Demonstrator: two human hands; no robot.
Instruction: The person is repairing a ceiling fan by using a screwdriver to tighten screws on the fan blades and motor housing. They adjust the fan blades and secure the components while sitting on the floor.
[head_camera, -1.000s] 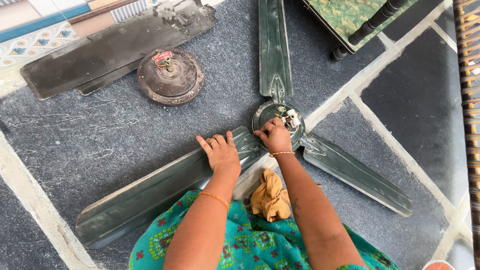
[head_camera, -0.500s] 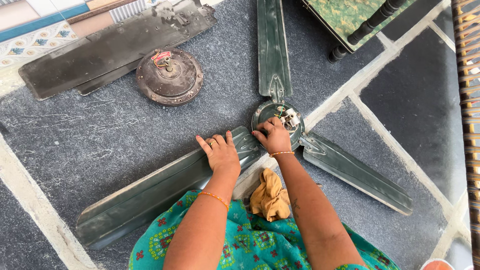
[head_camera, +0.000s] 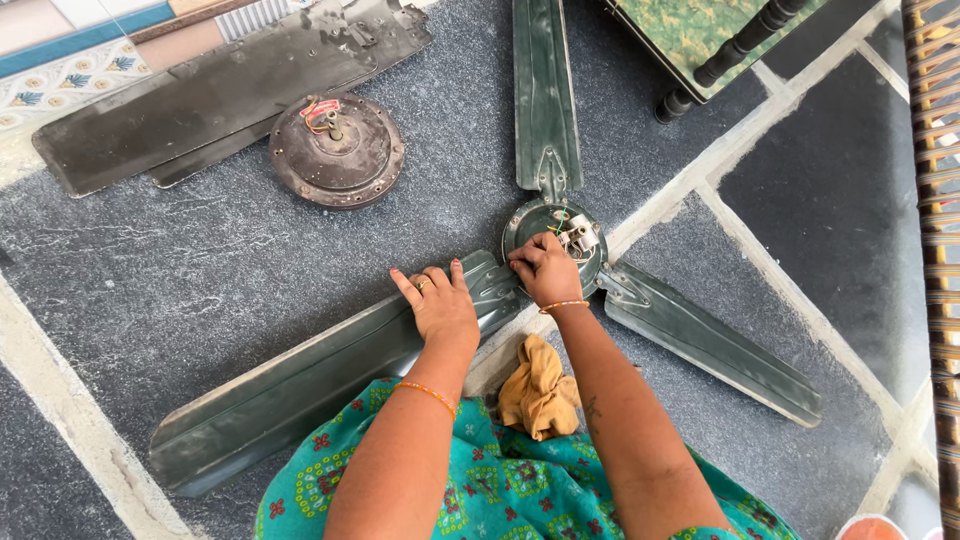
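A dark green three-bladed ceiling fan lies flat on the grey stone floor, its round motor hub (head_camera: 585, 215) in the middle. My left hand (head_camera: 440, 305) rests flat, fingers spread, on the near-left blade (head_camera: 300, 385) close to the hub. My right hand (head_camera: 545, 272) sits on the near edge of the hub, fingers curled on it beside a small white wiring block (head_camera: 580, 238). One blade (head_camera: 545, 90) points away from me, another blade (head_camera: 710, 340) runs to the lower right.
A second, rusty brown fan motor (head_camera: 337, 150) with red wires lies upper left beside loose dark blades (head_camera: 220, 95). A mustard cloth (head_camera: 540, 390) lies by my knees. A green-topped table with a dark leg (head_camera: 725, 60) stands upper right; a woven chair edge (head_camera: 935, 150) at right.
My right hand has slid slightly left along the hub's near edge. The left hand stays on the blade.
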